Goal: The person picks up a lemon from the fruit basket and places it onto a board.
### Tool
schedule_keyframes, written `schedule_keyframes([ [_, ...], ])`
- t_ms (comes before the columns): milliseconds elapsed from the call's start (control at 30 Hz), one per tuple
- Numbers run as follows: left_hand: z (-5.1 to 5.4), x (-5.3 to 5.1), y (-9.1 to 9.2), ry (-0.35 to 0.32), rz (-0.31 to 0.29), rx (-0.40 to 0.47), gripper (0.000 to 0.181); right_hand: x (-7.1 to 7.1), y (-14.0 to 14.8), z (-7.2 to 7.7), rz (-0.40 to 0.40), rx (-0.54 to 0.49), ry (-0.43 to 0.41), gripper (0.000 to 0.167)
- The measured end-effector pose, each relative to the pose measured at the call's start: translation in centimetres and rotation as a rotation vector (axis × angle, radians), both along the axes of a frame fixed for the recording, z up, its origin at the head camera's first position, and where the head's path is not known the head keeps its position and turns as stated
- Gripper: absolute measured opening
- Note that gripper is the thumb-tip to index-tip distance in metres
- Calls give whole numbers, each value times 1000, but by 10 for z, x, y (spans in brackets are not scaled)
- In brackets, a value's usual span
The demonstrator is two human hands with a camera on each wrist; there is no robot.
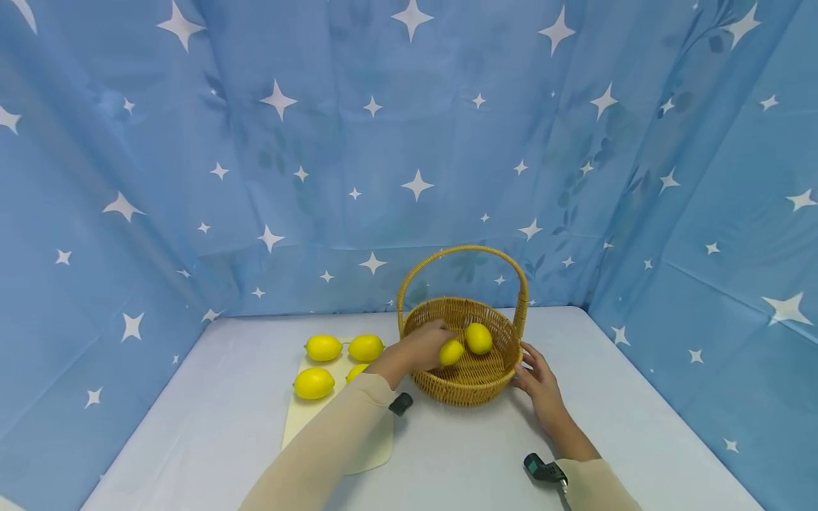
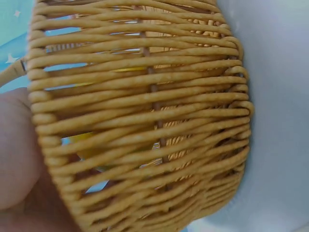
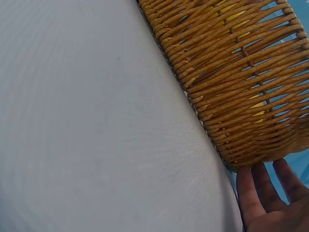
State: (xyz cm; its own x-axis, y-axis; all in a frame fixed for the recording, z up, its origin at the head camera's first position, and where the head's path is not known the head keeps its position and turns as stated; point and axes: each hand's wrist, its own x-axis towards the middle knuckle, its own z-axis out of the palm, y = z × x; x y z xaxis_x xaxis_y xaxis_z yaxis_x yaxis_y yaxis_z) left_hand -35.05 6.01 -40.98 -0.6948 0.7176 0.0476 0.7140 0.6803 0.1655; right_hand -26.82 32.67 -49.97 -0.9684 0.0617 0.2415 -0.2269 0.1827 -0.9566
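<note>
My left hand (image 1: 429, 346) reaches over the left rim of the wicker basket (image 1: 464, 392), its fingers around a lemon (image 1: 451, 352) inside. Another lemon (image 1: 478, 338) lies in the basket, to the right of the held one. In the left wrist view the basket's woven side (image 2: 145, 106) hides most of the hand's work; part of the hand (image 2: 21, 169) shows at the left. My right hand (image 1: 540, 387) touches the basket's right side with its fingers extended. The right wrist view shows those fingertips against the weave (image 3: 241, 82), with the hand (image 3: 275, 208) at the lower right.
A cream board (image 1: 377, 451) lies left of the basket, partly under my left sleeve. Several lemons rest on or by it, one (image 1: 314, 383) at its left edge. The basket's tall handle (image 1: 463, 248) arches above it. A blue star-patterned curtain (image 1: 345, 149) stands behind the white table (image 1: 192, 426).
</note>
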Motion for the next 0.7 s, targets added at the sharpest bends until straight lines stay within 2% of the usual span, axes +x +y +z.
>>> schedule_keyframes([
  [233, 2, 8, -10, -23, -6, 85, 64, 2, -1, 0, 7, 12, 14, 58],
  [433, 5, 16, -15, -18, -5, 118, 65, 4, -1, 2, 7, 13, 7, 58],
  [700, 21, 24, -26, -6, -6, 156, 66, 16, -11, 24, 5, 30, -8, 59],
])
